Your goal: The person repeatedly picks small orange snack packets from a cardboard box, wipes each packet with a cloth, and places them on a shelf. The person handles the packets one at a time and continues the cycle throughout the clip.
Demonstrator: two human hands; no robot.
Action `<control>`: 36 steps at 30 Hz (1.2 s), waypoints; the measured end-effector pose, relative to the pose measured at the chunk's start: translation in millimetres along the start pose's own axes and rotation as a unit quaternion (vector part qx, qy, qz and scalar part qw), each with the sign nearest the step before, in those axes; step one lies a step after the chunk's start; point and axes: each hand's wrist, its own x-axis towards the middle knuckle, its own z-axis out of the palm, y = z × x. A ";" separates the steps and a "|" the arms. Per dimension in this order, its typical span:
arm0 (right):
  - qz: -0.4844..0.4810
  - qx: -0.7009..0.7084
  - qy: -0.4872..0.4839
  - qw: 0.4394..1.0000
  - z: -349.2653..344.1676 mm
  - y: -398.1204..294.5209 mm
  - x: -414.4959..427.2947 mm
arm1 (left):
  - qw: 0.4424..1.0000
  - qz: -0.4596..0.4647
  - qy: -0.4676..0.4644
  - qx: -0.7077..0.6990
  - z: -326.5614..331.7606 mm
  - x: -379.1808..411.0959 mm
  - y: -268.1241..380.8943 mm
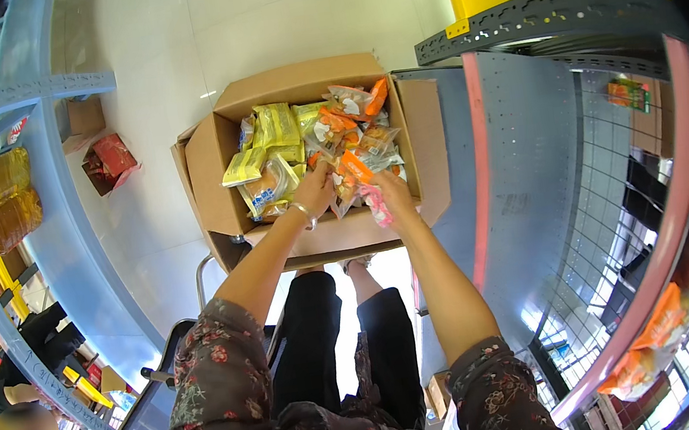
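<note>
An open cardboard box (207,187) stands in front of me, filled with plastic food packets. Yellow packets (276,126) fill its left half, and clear packets with orange ends (342,121) lie in the right half. My left hand (314,191), with a silver bracelet at the wrist, reaches over the front flap and pinches the clear side of an orange-ended snack packet (354,168). My right hand (395,194) grips that packet's orange end from the right. A crumpled pink thing (376,205) sits against my right fingers; its kind is unclear.
A grey metal shelf (524,191) with a pink edge (479,197) stands close on the right. Blue shelving (56,207) on the left holds amber-coloured packs (6,201). A small red carton (113,155) lies on the floor. A dark tray cart (149,417) is beside my left arm.
</note>
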 end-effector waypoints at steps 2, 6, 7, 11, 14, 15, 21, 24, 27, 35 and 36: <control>0.031 -0.007 -0.013 0.999 -4.7 -22.1 -26.4 | 0.970 -0.073 -0.092 -0.213 -11.7 -18.2 13.8; 0.064 -0.008 -0.066 0.996 -4.0 -64.8 -93.5 | 0.866 -0.146 -0.287 -0.382 -68.2 -68.7 94.7; 0.074 -0.007 -0.084 0.994 -6.5 -69.7 -106.0 | 0.831 -0.136 -0.329 -0.428 -73.8 -81.5 105.7; 0.072 0.021 -0.163 0.984 -6.8 -89.0 -163.0 | 0.724 -0.158 -0.397 -0.542 -78.9 -127.4 137.7; 0.033 -0.018 -0.206 0.978 -9.6 -98.7 -200.2 | 0.604 -0.072 -0.421 -0.673 -83.6 -160.7 184.1; 0.012 -0.038 -0.207 0.978 -7.4 -106.2 -213.9 | 0.587 -0.069 -0.432 -0.681 -84.1 -168.6 188.5; -0.200 -0.085 0.022 0.976 6.3 -132.6 -297.7 | 0.569 -0.077 -0.439 -0.691 -89.6 -210.9 244.6; -0.391 -0.090 0.185 0.897 21.1 -154.3 -356.5 | 0.574 -0.060 -0.432 -0.693 -97.4 -237.6 277.3; -0.536 -0.172 0.146 0.814 54.5 -158.8 -420.9 | 0.544 -0.001 -0.451 -0.708 -94.4 -263.5 308.2; -0.552 -0.575 0.184 0.576 58.2 -126.3 -472.6 | 0.555 -0.014 -0.420 -0.718 -80.8 -321.0 370.3; -0.558 -0.581 0.170 0.567 59.3 -124.3 -479.6 | 0.554 0.004 -0.447 -0.703 -77.8 -319.8 369.0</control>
